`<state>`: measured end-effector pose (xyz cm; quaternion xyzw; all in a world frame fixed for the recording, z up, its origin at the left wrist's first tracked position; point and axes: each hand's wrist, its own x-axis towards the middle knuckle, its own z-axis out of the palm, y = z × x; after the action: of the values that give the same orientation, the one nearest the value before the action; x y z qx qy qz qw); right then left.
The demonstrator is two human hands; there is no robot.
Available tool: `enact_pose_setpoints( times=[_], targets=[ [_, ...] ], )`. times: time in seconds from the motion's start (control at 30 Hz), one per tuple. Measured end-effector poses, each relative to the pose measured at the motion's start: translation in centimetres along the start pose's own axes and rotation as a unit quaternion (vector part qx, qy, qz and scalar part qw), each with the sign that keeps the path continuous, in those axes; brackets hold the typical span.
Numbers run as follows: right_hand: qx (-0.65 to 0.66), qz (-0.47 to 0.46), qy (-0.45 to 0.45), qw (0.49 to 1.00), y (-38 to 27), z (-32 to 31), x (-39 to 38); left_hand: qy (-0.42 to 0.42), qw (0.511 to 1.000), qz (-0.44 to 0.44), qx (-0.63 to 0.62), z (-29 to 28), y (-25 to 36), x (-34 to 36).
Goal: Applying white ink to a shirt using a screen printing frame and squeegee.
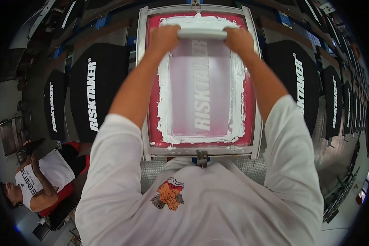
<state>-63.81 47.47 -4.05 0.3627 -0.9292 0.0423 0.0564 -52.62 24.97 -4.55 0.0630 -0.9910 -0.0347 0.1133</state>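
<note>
Both arms reach forward over a screen printing frame (256,102) with pale metal sides and a red border on its mesh. My left hand (164,39) and my right hand (239,40) are wrapped round the two ends of a long, pale squeegee (203,34), which lies across the far part of the screen. Thick white ink (165,110) is smeared in a band around the mesh's middle. Through the lilac mesh (180,90), pale block lettering shows lengthwise. Whatever lies under the screen is mostly hidden.
Black fabric pieces with white lettering lie on boards at the left (80,88) and right (293,78), with several more beyond. A metal clamp (202,158) holds the frame's near edge. At the lower left, another person (41,180) sits.
</note>
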Motion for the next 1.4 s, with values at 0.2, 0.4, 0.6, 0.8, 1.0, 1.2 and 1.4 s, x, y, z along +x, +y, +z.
enact_pose_setpoints(
  times=[0.2,0.4,0.6,0.8,1.0,1.2,1.4],
  targets=[
    [0.068,0.018,-0.176,0.982,-3.1,-6.1,-11.3,-0.218,0.976,-0.003,-0.014,-8.6,4.5,-10.0],
    [0.193,-0.023,0.017,0.981,-7.4,-4.6,-29.9,-0.032,0.988,0.005,-0.153,-7.8,12.0,-28.9],
    [0.107,0.02,-0.015,0.994,-2.7,0.7,-14.2,0.115,0.99,0.057,-0.053,-0.2,5.3,-14.0],
    [-0.014,-0.012,-0.073,0.997,1.5,-1.7,2.5,-0.086,0.996,-0.004,-0.025,-1.9,-0.2,3.1],
    [0.083,-0.007,-0.244,0.966,-4.4,-6.1,-15.9,-0.214,0.976,0.039,0.006,-9.9,5.4,-15.2],
    [0.222,-0.006,0.007,0.975,-7.6,-4.9,-30.0,-0.023,0.985,-0.01,-0.17,-7.9,11.4,-28.3],
    [0.125,0.013,0.018,0.992,-2.7,0.7,-10.5,0.043,0.995,0.029,-0.081,-0.3,3.1,-11.0]
  ],
)
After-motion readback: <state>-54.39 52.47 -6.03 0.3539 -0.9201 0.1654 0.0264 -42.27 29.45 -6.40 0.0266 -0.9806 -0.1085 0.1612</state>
